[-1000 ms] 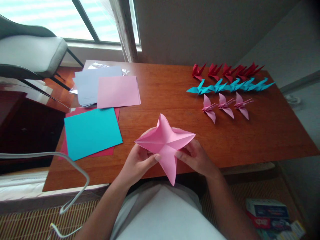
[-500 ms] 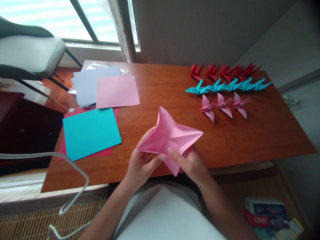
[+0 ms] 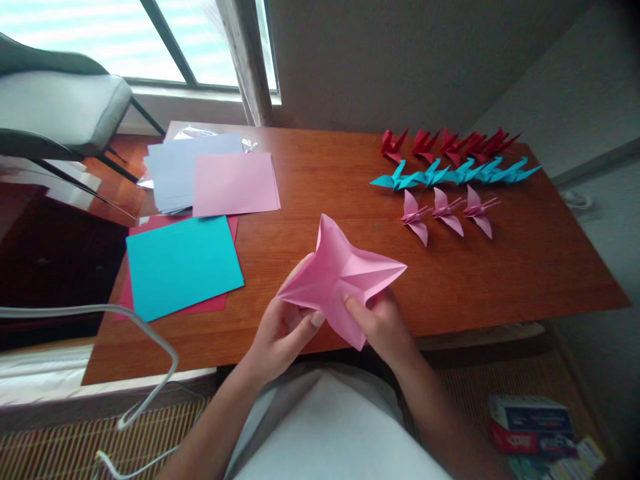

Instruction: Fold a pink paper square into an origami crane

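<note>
You hold the pink folded paper over the near edge of the worktop, spread into a four-pointed star. Your left hand grips its left side, thumb against the lower edge and other fingers behind. Your right hand pinches the lower right part, thumb lying on the upper face near the centre, remaining fingers mostly hidden behind. The paper thus sits between both sets of fingers, one point aimed away from you and another toward your shirt. At lower right, boxes are stacked on the floor; you can't see into them. Clear plastic shows beyond the grey sheets; whether it encloses any is unclear.
</note>
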{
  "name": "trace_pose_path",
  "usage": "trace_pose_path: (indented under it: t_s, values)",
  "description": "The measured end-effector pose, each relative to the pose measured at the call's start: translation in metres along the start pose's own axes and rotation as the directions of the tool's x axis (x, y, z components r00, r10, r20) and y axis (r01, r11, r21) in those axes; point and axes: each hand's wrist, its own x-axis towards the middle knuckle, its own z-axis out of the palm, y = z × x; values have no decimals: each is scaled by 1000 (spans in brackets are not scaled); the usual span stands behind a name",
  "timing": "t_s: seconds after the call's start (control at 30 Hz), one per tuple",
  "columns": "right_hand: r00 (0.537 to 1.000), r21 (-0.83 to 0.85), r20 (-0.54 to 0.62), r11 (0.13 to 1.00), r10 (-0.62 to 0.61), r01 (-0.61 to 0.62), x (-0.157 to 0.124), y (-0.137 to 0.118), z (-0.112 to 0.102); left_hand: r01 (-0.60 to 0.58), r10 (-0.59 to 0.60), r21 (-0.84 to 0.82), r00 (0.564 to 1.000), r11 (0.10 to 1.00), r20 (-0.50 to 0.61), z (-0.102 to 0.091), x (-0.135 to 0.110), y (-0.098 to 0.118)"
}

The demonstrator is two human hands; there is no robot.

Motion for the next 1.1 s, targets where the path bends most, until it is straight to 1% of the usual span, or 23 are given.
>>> trace_pose_path:
  t_s: [0.1,0.2,0.33,0.43,0.5,0.6,0.73,0.83,0.93,1.0,1.1]
  values:
    - [1000,41,-9,999,8,-8,0,-3,2,-47,49,-28,997,998,63,0,2,0]
    - [998,70,-48,997,-26,30,2,-2,5,-50,49,24,996,998,70,-3,0,-4]
    - [990,30,-139,999,-30,35,5,4,10,-58,44,150,995,987,91,-9,-6,-13]
    - [980,-22,-190,998,-61,58,7,8,13,-78,56,212,992,974,109,-10,-8,-16]
    - [975,-59,-209,996,-79,68,8,11,13,-87,64,226,992,970,107,-9,-7,-16]
    - [976,-70,-209,996,-66,52,8,14,14,-90,70,242,994,966,88,-8,-7,-18]
    - [982,-56,-175,997,-67,58,9,13,13,-102,89,210,993,972,72,-7,-6,-21]
    - [991,-62,-115,996,-70,63,9,7,11,-122,115,192,992,974,50,-7,-3,-22]
    - [998,-67,-26,996,-61,59,8,0,7,-128,124,186,992,974,32,-6,0,-21]
    - [998,-42,41,998,-41,43,7,-4,4,-123,120,167,992,978,28,-6,2,-19]
    - [980,31,198,1000,-10,4,5,-8,-5,-122,120,138,993,983,21,-6,4,-16]
